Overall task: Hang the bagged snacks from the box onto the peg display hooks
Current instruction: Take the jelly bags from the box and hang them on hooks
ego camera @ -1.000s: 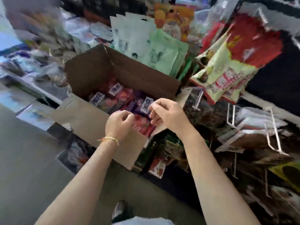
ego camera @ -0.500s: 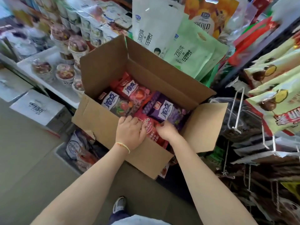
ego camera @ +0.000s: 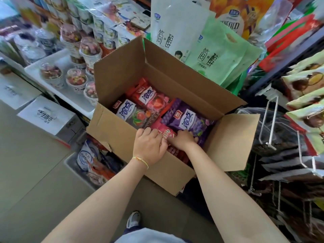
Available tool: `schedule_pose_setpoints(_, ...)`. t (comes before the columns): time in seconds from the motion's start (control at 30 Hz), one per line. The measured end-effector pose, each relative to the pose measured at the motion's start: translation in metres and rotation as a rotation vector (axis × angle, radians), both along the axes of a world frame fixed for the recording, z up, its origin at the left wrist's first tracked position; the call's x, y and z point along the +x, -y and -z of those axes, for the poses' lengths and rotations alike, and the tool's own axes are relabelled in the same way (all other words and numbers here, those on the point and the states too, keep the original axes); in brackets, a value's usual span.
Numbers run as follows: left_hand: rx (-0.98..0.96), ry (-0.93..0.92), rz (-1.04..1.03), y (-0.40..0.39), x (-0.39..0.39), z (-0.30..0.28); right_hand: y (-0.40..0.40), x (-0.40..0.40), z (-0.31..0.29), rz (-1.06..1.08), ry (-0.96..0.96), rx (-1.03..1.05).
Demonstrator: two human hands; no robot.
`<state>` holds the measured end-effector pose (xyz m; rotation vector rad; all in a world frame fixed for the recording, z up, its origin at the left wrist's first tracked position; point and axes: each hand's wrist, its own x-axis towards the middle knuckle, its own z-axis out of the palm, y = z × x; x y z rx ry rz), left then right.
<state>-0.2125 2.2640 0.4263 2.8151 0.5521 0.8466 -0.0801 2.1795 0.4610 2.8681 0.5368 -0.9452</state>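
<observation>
Hands in cardboard box [ego camera: 122, 130], left hand [ego camera: 149, 146] and right hand [ego camera: 182, 140], fingers curled gripping red snack bag [ego camera: 165, 134].

I see a grey-green floor [ego camera: 31, 181] below, evenly lit by soft daylight. On the left, a low white shelf [ego camera: 57, 64] holds lidded cups [ego camera: 51, 74] — white cartons [ego camera: 47, 116] sit on the floor beside it. Green and white carrier bags [ego camera: 215, 55] hang further back.
</observation>
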Motion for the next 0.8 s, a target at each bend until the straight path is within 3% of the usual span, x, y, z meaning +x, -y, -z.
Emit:
schedule_pose_setpoints(0.33,-0.024,0.025,0.001,0.000,0.002,0.000,0.002,-0.015,-0.019,-0.254,0.064,0.023)
schedule_pose_setpoints(0.47,-0.048,-0.022,0.021,0.000,-0.001,-0.004,0.015,-0.020,-0.022,-0.060,-0.111,0.081)
schedule_pose_setpoints(0.57,-0.152,-0.095,0.019,0.001,-0.002,-0.013,0.031,-0.019,-0.042,0.006,-0.017,0.267)
schedule_pose_setpoints(0.67,-0.453,-0.106,-0.067,0.003,0.002,-0.030,0.050,-0.016,-0.086,0.100,0.067,0.616)
schedule_pose_setpoints(0.8,-1.331,0.183,-0.023,0.005,0.015,-0.085,0.075,-0.024,-0.147,0.307,-0.072,1.135)
